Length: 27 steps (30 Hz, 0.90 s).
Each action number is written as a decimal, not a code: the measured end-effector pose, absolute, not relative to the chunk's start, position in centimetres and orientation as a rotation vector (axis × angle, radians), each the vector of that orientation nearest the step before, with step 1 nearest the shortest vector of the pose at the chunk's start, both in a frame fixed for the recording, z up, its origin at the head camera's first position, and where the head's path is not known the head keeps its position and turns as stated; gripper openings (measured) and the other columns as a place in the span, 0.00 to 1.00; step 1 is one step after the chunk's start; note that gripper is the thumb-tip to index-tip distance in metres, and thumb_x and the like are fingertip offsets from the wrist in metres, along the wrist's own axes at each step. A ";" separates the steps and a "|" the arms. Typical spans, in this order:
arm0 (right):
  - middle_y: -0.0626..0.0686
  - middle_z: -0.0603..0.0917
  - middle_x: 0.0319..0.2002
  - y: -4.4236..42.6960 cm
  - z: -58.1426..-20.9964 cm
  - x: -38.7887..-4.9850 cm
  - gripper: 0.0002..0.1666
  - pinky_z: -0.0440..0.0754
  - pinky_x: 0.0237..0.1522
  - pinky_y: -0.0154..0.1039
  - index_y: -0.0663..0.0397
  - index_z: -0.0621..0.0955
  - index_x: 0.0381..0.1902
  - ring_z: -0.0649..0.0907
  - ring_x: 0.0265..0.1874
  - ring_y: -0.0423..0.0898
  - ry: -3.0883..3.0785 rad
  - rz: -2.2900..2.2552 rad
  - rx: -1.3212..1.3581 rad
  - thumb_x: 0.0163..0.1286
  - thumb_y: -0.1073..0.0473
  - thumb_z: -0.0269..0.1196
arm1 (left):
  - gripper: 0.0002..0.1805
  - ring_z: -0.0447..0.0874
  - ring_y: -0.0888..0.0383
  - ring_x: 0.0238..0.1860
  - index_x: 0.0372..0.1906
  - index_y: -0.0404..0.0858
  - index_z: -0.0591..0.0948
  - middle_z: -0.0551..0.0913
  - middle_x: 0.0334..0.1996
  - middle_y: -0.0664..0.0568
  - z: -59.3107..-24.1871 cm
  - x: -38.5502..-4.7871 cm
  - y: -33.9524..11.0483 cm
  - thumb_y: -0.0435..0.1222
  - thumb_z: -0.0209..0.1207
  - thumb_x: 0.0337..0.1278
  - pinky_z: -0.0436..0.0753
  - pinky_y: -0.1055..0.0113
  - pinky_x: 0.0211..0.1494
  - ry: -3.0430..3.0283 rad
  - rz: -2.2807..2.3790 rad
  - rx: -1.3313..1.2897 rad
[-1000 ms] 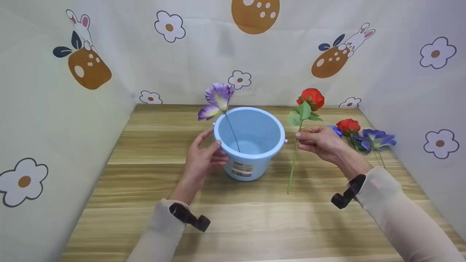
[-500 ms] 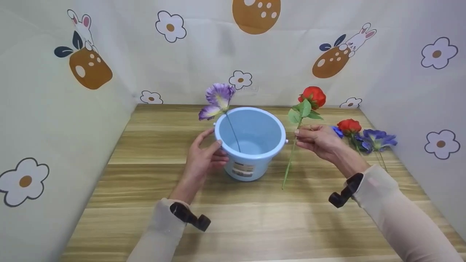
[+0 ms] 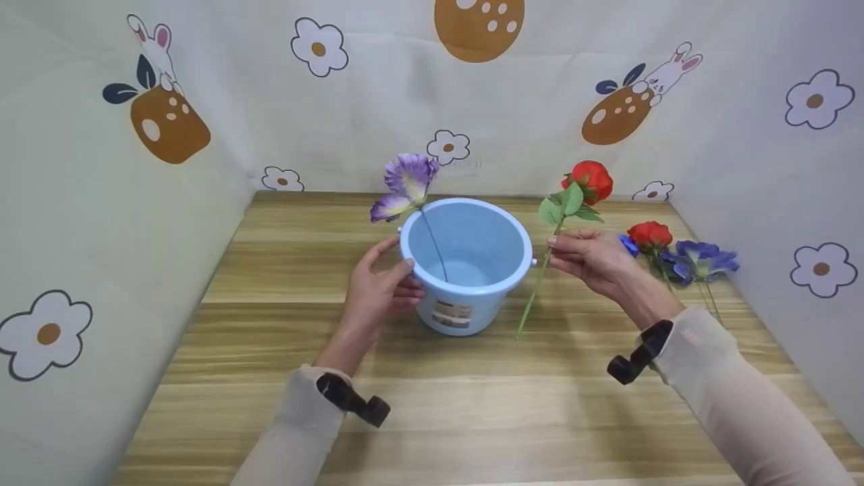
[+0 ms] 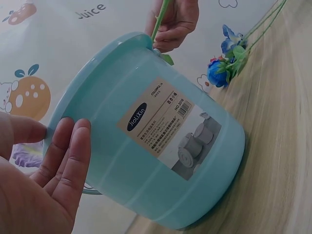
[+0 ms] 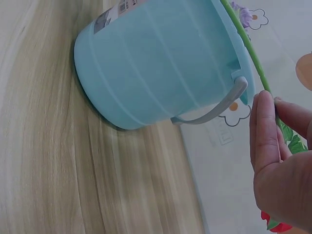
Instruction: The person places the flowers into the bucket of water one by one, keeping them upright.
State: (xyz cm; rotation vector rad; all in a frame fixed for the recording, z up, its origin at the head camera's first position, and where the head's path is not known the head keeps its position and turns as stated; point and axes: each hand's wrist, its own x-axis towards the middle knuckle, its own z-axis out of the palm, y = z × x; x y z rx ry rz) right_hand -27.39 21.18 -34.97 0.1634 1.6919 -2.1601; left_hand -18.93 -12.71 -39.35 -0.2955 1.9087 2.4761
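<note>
A light blue plastic bucket (image 3: 487, 309) stands upright on the wooden table. My left hand (image 3: 376, 287) holds its left rim, thumb at the near edge and fingers against the outer wall. One purple flower (image 3: 410, 177) leans in the bucket, its thin stem reaching down inside and its bloom beyond the far left rim. Between thumb and fingertips, my right hand (image 3: 597, 262) pinches the green stem of a red artificial rose (image 3: 594, 181) just right of the bucket. The rose tilts, bloom up and away, stem end (image 3: 519, 336) above the table in front of the bucket's right side.
At the right lie another red flower (image 3: 650, 235), a blue-purple flower (image 3: 705, 260) and a partly hidden blue flower (image 3: 629, 244). The bucket's pale handle (image 5: 226, 102) hangs at its back. Printed cloth walls (image 3: 378, 108) enclose the table at the back and sides.
The lower end of the rose's stem has swung left toward the bucket, so the rose tilts more. My left hand and the bucket keep their places.
</note>
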 end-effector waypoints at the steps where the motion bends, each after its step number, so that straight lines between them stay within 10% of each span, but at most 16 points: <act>1: 0.53 0.90 0.27 21.1 -35.0 -27.4 0.07 0.94 0.40 0.34 0.59 0.90 0.32 0.90 0.27 0.42 1.684 -2.170 0.156 0.72 0.70 0.68 | 0.31 0.90 0.55 0.23 0.77 0.45 0.71 0.88 0.23 0.48 -39.3 -18.9 -12.7 0.32 0.63 0.73 0.94 0.62 0.32 1.907 2.481 -0.287; 27: 0.54 0.90 0.27 19.5 -33.9 -28.3 0.10 0.94 0.39 0.34 0.61 0.90 0.32 0.91 0.28 0.44 1.608 -2.309 0.227 0.74 0.70 0.66 | 0.31 0.90 0.55 0.24 0.77 0.46 0.71 0.88 0.24 0.47 -39.4 -18.9 -12.7 0.32 0.63 0.74 0.93 0.64 0.30 1.904 2.493 -0.273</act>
